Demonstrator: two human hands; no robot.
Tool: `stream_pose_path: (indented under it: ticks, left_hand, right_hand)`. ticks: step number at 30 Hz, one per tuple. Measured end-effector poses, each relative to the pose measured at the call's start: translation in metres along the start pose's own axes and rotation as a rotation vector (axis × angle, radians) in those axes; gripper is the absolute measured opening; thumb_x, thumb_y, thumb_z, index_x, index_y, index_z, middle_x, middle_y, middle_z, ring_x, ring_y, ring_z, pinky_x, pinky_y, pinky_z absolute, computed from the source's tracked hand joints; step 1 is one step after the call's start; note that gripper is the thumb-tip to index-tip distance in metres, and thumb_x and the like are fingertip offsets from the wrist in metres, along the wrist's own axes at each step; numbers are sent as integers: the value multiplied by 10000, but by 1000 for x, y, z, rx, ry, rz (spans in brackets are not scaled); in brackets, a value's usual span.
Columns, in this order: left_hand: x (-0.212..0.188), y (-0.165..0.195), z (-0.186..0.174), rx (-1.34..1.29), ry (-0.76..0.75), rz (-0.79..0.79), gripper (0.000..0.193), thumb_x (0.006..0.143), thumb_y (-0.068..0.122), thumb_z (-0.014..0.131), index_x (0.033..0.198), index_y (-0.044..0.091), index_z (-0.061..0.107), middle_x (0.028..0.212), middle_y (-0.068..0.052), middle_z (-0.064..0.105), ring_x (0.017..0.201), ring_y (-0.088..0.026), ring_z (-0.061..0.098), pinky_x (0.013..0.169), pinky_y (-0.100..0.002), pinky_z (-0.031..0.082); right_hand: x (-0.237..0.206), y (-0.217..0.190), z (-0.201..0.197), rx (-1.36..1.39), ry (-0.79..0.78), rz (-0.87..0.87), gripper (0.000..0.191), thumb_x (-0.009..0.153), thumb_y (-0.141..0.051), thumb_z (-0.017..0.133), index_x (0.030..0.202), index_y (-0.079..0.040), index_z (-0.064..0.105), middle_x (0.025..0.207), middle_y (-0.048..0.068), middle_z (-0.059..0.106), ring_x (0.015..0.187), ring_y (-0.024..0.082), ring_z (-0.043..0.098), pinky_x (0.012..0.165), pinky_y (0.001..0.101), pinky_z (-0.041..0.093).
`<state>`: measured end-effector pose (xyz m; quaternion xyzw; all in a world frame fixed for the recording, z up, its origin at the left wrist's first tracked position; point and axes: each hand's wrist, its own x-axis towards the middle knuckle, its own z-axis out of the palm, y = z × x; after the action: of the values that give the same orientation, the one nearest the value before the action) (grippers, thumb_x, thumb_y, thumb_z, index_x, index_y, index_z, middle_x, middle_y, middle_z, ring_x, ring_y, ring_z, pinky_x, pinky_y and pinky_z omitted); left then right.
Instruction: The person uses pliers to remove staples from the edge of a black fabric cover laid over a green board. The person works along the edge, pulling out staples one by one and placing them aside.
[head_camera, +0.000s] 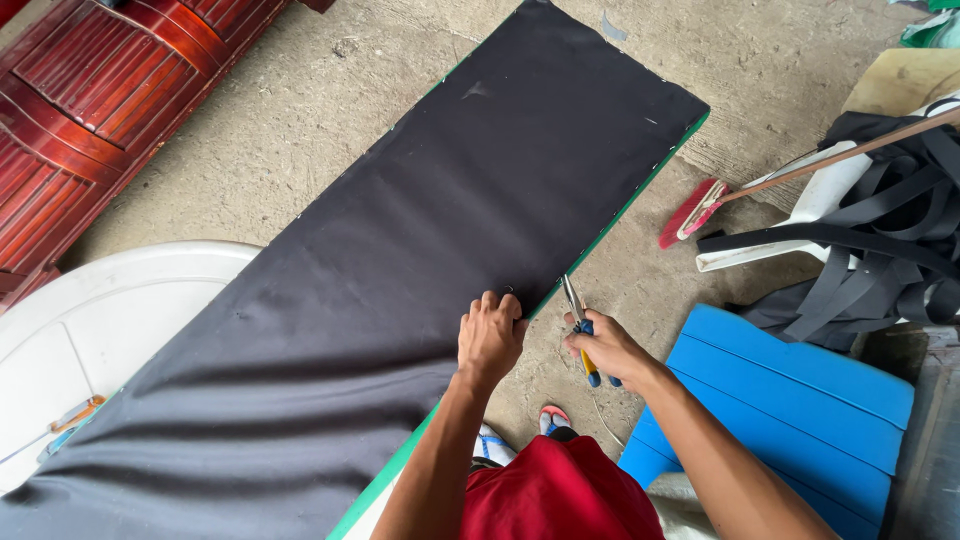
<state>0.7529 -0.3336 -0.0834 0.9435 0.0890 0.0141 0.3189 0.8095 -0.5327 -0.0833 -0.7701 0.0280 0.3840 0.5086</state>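
Nearest us, our right hand (608, 348) has its fingers wrapped around blue-and-yellow pliers (580, 328) at the panel's green edge. Just left, our left hand (490, 335) presses curled fingers onto the black fabric (420, 250) covering the long panel. Farther right lies a red broom (700, 210).

The black fabric (400, 260) runs off the bottom-left edge, so its full length can't be told. It hides nearly all of the green board (640, 190) under it. The pliers' (578, 325) handles are mostly buried in the right hand (605, 347). The tip's too small to make out what it grips.
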Motion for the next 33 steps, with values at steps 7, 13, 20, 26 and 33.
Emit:
stream_pose_path:
  ticks: [7, 13, 20, 26, 33]
  left_hand:
    - [2, -8, 6, -9, -16, -4, 117, 885, 208, 694, 977, 135, 694, 1059, -94, 616, 1032, -300, 605, 869, -460, 470]
    - [4, -7, 7, 8, -67, -53, 126, 881, 193, 673, 994, 149, 707, 1072, -92, 608, 1037, -282, 599, 883, -449, 467]
    - [8, -7, 7, -18, -101, -100, 156, 813, 205, 710, 956, 143, 719, 1104, -82, 617, 1097, -283, 585, 917, -453, 456]
    - [8, -2, 11, -26, -41, -122, 254, 835, 270, 739, 1036, 129, 674, 1092, -92, 612, 1072, -306, 581, 892, -478, 444]
    - [12, 0, 16, 13, -25, -140, 156, 867, 231, 697, 999, 148, 696, 1084, -90, 619, 1061, -306, 595, 887, -489, 454]
  right_hand:
    - [-1, -4, -7, -171, 22, 18, 421, 887, -125, 638, 1304, -74, 608, 743, 32, 589, 677, 128, 532, 591, 320, 438]
    - [-1, -10, -9, -245, 18, 62, 448, 878, -123, 609, 1322, -66, 595, 732, 42, 584, 677, 143, 525, 614, 327, 429]
    - [5, -16, -10, -288, -11, 96, 492, 855, -94, 621, 1342, -64, 558, 788, 29, 630, 735, 140, 596, 681, 314, 486]
    - [8, -22, -9, 291, -162, 262, 341, 970, -221, 530, 1264, -48, 527, 801, 65, 598, 739, 204, 630, 713, 401, 541]
    - [-2, -19, 5, 1027, -447, 123, 340, 1010, -236, 538, 1293, -47, 536, 837, 47, 583, 785, 186, 616, 766, 356, 569]
